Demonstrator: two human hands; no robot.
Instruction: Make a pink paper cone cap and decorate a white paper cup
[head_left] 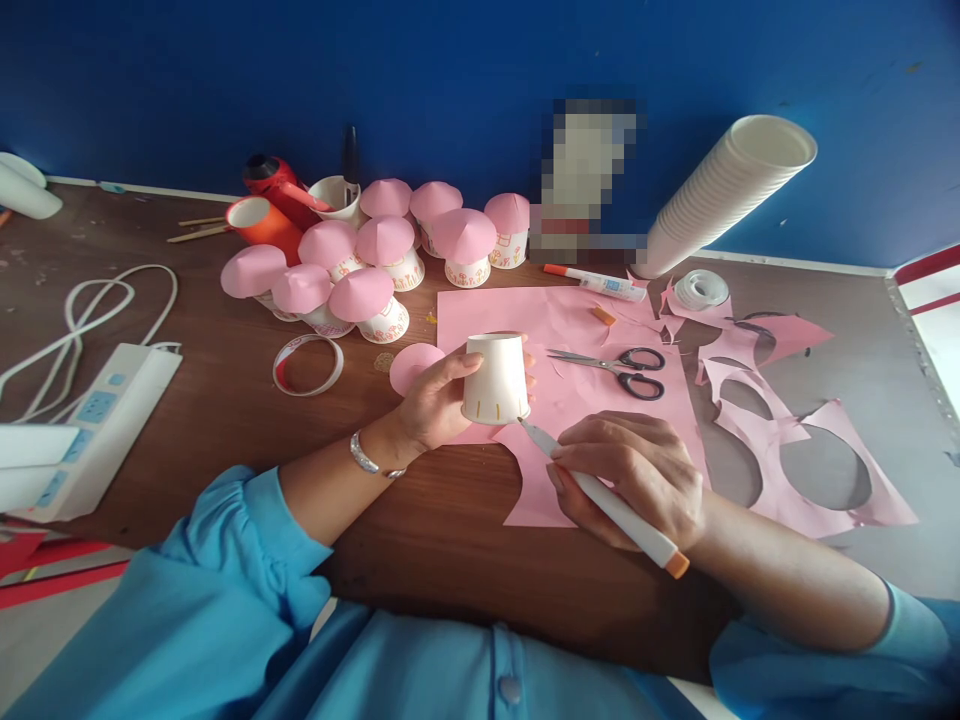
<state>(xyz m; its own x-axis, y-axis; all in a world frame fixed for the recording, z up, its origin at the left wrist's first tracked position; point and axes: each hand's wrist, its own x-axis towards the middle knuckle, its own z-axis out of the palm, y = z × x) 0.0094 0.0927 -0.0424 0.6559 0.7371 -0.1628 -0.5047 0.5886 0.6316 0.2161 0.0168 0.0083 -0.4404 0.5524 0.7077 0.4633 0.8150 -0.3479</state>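
My left hand [439,400] is wrapped round a white paper cup [495,375], held upside down with its rim at the bottom. A few short yellowish strokes mark the cup just above that rim. In my right hand [637,470] is a white marker pen [611,510] with an orange end, its tip at the cup's lower right edge. Below and beyond the cup lies a pink paper sheet [480,310], bearing black-handled scissors [615,365] and an orange pen cap [603,316]. A pink paper disc or cone [415,368] is partly behind my left hand.
Several decorated cups with pink cone roofs [386,240] stand at the back left. A tall cup stack [720,200] leans against the blue wall. Pink offcuts [810,430] lie right; a power strip [112,430], tape ring [308,366] and red glue gun [285,185] are left.
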